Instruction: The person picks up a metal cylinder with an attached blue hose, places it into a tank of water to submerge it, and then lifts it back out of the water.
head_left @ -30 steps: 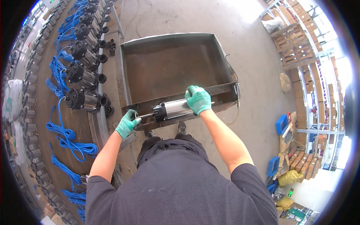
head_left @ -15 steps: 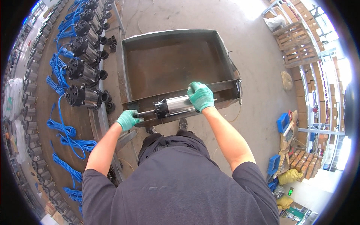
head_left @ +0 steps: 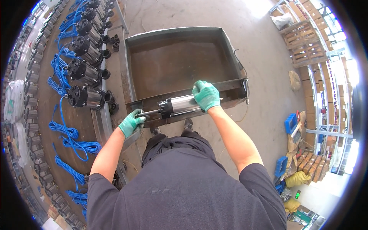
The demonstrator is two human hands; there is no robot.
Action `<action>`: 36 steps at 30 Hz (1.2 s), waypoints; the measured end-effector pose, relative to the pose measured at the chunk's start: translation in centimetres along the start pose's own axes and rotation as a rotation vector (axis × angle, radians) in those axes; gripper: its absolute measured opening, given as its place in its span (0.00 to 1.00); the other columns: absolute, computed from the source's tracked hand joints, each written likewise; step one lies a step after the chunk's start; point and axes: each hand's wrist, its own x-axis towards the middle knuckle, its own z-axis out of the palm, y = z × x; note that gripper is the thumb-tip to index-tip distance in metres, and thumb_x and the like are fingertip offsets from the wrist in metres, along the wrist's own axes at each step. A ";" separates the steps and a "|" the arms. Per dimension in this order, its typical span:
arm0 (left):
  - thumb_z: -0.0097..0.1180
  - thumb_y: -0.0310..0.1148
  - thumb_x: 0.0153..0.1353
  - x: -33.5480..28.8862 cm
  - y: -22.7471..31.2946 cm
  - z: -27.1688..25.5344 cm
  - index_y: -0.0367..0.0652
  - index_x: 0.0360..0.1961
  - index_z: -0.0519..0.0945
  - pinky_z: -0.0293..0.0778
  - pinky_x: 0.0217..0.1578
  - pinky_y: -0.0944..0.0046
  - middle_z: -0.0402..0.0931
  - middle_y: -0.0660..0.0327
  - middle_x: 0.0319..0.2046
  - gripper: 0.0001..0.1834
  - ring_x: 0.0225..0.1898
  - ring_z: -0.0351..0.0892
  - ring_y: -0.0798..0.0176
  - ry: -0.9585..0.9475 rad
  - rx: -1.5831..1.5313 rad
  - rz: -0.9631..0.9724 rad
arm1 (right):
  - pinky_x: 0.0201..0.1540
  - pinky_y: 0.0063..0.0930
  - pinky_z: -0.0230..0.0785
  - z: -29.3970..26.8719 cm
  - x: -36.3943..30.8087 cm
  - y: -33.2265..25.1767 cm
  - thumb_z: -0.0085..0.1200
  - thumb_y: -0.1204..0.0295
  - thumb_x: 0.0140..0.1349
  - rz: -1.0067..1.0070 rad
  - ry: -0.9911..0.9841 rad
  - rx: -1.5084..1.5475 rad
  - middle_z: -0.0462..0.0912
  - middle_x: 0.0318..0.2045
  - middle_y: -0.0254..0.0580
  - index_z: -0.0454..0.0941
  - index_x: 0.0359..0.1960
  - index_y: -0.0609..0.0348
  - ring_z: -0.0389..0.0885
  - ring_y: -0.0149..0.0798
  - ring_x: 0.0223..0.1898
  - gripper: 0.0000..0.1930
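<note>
A silver cylindrical motor [head_left: 183, 105] with a black end fitting lies across the near ledge of a metal trough [head_left: 128, 76]. From its left end sticks a thin metal shaft [head_left: 150, 112]. My left hand [head_left: 130, 123], in a green glove, is curled about the shaft's tip, thumb and fingers on either side of it. Over the motor's right end my right hand [head_left: 207, 96], gloved in the same green, is closed from above. Its palm hides part of the casing. Shallow brownish liquid [head_left: 176, 69] seems to cover the trough's bottom.
To the left, several finished-looking motor pumps [head_left: 85, 97] with black ends line a bench [head_left: 78, 128], beside coiled blue cables [head_left: 82, 145]. Black pipe fittings [head_left: 114, 107] sit near its edge. Shelves with cartons [head_left: 308, 96], a wooden pallet [head_left: 306, 44] and blue bins [head_left: 290, 123] stand at right.
My left hand has turned and its fingers have shifted around the shaft tip. My right hand stays on the motor. The view has moved slightly.
</note>
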 end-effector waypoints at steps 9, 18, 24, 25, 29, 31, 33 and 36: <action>0.66 0.28 0.60 1.6 -1.2 0.9 0.43 0.42 0.79 0.78 0.35 0.59 0.81 0.50 0.30 0.11 0.34 0.85 0.56 0.557 0.951 0.832 | 0.46 0.45 0.77 0.2 -0.1 0.4 0.56 0.63 0.64 0.007 -0.011 0.002 0.85 0.35 0.44 0.82 0.36 0.53 0.83 0.50 0.41 0.09; 0.56 0.69 0.62 0.6 3.0 0.3 0.43 0.39 0.81 0.73 0.16 0.67 0.83 0.58 0.27 0.35 0.19 0.80 0.62 0.103 -0.291 -0.424 | 0.47 0.45 0.77 0.1 -0.1 0.3 0.55 0.63 0.65 0.000 -0.013 -0.006 0.85 0.35 0.44 0.82 0.36 0.53 0.83 0.50 0.41 0.09; 0.67 0.44 0.64 0.6 -0.1 -0.2 0.46 0.46 0.76 0.74 0.28 0.71 0.78 0.63 0.39 0.18 0.33 0.79 0.67 0.005 -0.159 0.061 | 0.47 0.44 0.77 0.2 -0.1 0.0 0.56 0.63 0.64 -0.008 -0.006 -0.002 0.85 0.35 0.44 0.83 0.34 0.53 0.83 0.50 0.40 0.09; 0.67 0.39 0.64 0.5 -0.3 -0.5 0.48 0.50 0.75 0.75 0.32 0.70 0.78 0.65 0.39 0.18 0.36 0.78 0.69 -0.005 0.007 0.183 | 0.46 0.45 0.77 0.3 -0.3 -0.2 0.56 0.63 0.64 -0.015 -0.005 0.007 0.85 0.34 0.44 0.83 0.34 0.53 0.83 0.51 0.40 0.09; 0.67 0.39 0.65 1.2 0.5 -1.7 0.46 0.54 0.74 0.73 0.37 0.69 0.76 0.67 0.40 0.21 0.40 0.74 0.74 -0.039 0.356 0.228 | 0.45 0.45 0.77 -0.1 -0.1 0.1 0.56 0.63 0.63 -0.019 0.000 0.006 0.85 0.35 0.45 0.83 0.34 0.52 0.83 0.51 0.40 0.08; 0.66 0.45 0.66 1.7 1.9 -1.8 0.44 0.51 0.77 0.73 0.34 0.68 0.76 0.68 0.36 0.21 0.35 0.74 0.74 -0.080 0.594 0.108 | 0.46 0.46 0.76 0.1 -0.1 0.5 0.56 0.63 0.64 -0.026 0.013 -0.003 0.85 0.36 0.46 0.83 0.37 0.52 0.84 0.51 0.41 0.09; 0.63 0.52 0.66 0.6 5.6 -0.2 0.42 0.42 0.81 0.71 0.30 0.67 0.76 0.69 0.27 0.22 0.29 0.72 0.74 -0.113 0.772 -0.121 | 0.46 0.46 0.76 0.1 0.0 0.6 0.56 0.63 0.64 -0.022 0.001 -0.013 0.86 0.37 0.46 0.84 0.39 0.52 0.84 0.51 0.41 0.09; 0.64 0.50 0.66 0.6 6.4 -0.3 0.40 0.40 0.80 0.71 0.32 0.63 0.77 0.65 0.27 0.21 0.30 0.72 0.70 -0.175 0.961 0.008 | 0.47 0.45 0.76 0.0 0.0 0.3 0.56 0.63 0.65 -0.020 -0.021 -0.007 0.86 0.37 0.45 0.84 0.40 0.53 0.84 0.51 0.42 0.10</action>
